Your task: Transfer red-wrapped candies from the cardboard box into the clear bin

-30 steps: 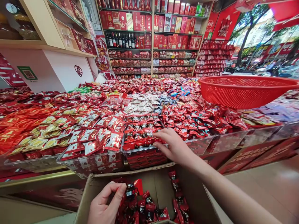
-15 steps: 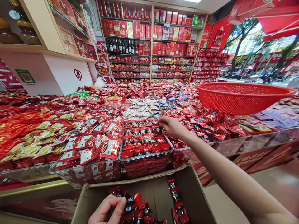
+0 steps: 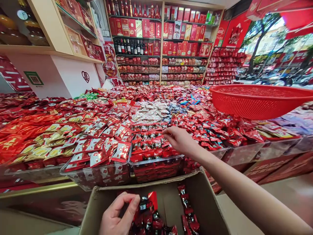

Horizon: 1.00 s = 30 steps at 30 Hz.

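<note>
My left hand [image 3: 121, 213] is closed in a pinch on a red-and-black wrapped candy [image 3: 148, 202], over the open cardboard box [image 3: 168, 186]. More wrapped candies [image 3: 188, 209] of the same look lie inside that box. Beyond it, a clear plastic tray [image 3: 156, 160] holds rows of similar red-and-black candies [image 3: 149, 143]. Over the tray's right side is my right hand [image 3: 179, 140], fingers pressed together, its tips at the candies. Whatever those fingertips hold, if anything, is hidden.
Heaps of red-and-white packets [image 3: 105, 140] are at the left of the tray. To the right lie red packets [image 3: 210, 130], with a red mesh basket [image 3: 256, 104] on the goods behind. Shelves [image 3: 161, 49] of bottles and boxes line the back wall.
My right hand has moved left and nearer, farther over the tray. My left hand keeps its pinch on the candy above the box. The view has shifted slightly.
</note>
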{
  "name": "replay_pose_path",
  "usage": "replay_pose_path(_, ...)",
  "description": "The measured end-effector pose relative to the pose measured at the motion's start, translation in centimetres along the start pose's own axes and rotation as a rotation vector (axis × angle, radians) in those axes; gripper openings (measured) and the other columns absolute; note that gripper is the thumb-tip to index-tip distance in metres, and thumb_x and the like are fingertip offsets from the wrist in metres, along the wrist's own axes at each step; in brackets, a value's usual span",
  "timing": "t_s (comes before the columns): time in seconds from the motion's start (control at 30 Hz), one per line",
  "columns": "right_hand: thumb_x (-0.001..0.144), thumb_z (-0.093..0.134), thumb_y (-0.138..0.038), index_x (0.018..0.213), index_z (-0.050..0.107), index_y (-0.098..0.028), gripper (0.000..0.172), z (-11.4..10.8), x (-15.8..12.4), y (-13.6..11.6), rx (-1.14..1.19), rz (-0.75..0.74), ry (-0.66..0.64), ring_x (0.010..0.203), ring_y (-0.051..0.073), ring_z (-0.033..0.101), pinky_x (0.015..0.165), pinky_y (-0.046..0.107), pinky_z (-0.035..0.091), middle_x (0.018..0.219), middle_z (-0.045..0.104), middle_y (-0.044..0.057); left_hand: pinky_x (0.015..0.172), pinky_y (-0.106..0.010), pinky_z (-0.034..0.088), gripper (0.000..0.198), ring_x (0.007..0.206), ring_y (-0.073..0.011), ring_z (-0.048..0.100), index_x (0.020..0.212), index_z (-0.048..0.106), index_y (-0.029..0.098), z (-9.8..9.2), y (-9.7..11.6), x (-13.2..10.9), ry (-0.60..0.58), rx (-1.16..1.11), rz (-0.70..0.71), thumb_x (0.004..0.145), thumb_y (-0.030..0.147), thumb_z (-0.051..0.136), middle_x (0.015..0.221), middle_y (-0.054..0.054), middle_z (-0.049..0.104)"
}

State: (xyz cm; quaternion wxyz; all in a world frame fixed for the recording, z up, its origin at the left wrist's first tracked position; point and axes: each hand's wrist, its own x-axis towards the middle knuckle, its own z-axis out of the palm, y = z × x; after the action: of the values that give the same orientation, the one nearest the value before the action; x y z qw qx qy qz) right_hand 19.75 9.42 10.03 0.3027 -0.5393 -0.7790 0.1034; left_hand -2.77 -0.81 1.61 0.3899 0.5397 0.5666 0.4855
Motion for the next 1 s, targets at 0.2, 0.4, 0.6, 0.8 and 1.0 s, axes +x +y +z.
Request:
replay_pose_path(0.2,0.086,0.039,-0.042,0.069,0.053,-0.017,0.033,4.3,-7.1,-5.2,0.406,-0.005,-0.194,0.052,0.008,0.041,0.048,0.019,0.029,0.057,0.048,-0.003,0.058,-0.019,0.042,0.019,0.06,-0.0106,0.051,0.076,0.063,0.021,1.6,2.6,0.4,-0.109,0.065,0.121,0.074,0.039,0.057,0.063,0.005,0.059)
replay_pose_path(0.4,0.087,0.035,-0.04,0.054,0.033,-0.018,0.039,7.4,-7.9,-4.6,0.484,0.081,0.088,0.047,0.007,0.026,0.045,0.021,0.023,0.049,0.032,-0.006,0.053,-0.018,0.038,0.021,0.054,-0.0083,0.041,0.073,0.057,0.021,2.7,2.6,0.0,-0.145,-0.03,0.102,0.078,0.04,0.052,0.057,0.006,0.049)
replay_pose_path(0.6,0.086,0.034,-0.043,0.054,0.042,-0.018,0.042,7.7,-8.2,-4.5,0.542,0.147,0.212,0.047,0.008,0.03,0.046,0.021,0.026,0.049,0.033,-0.004,0.042,-0.017,0.038,0.032,0.047,-0.0073,0.042,0.083,0.056,0.021,3.1,2.9,-0.6,-0.156,-0.163,-0.074,0.079,0.05,0.044,0.055,0.006,0.048)
replay_pose_path(0.8,0.088,0.035,-0.039,0.054,0.045,-0.017,0.041,8.3,-9.0,-3.3,0.432,0.091,0.184,0.045,0.007,0.029,0.044,0.021,0.025,0.048,0.035,-0.005,0.047,-0.015,0.044,0.023,0.057,-0.009,0.057,0.074,0.061,0.021,2.8,1.5,-0.7,-0.249,-0.237,-0.22,0.064,0.041,0.067,0.066,0.004,0.061)
replay_pose_path(1.0,0.076,0.06,-0.032,0.093,0.062,-0.02,0.021,4.2,-9.6,-3.3,0.403,-0.223,-0.198,0.074,0.012,0.052,0.066,0.021,0.038,0.079,0.063,0.002,0.056,-0.018,0.046,0.017,0.061,-0.01,0.058,0.074,0.063,0.022,1.3,1.6,-0.1,-0.4,0.042,-0.071,0.072,0.039,0.06,0.066,0.004,0.063)
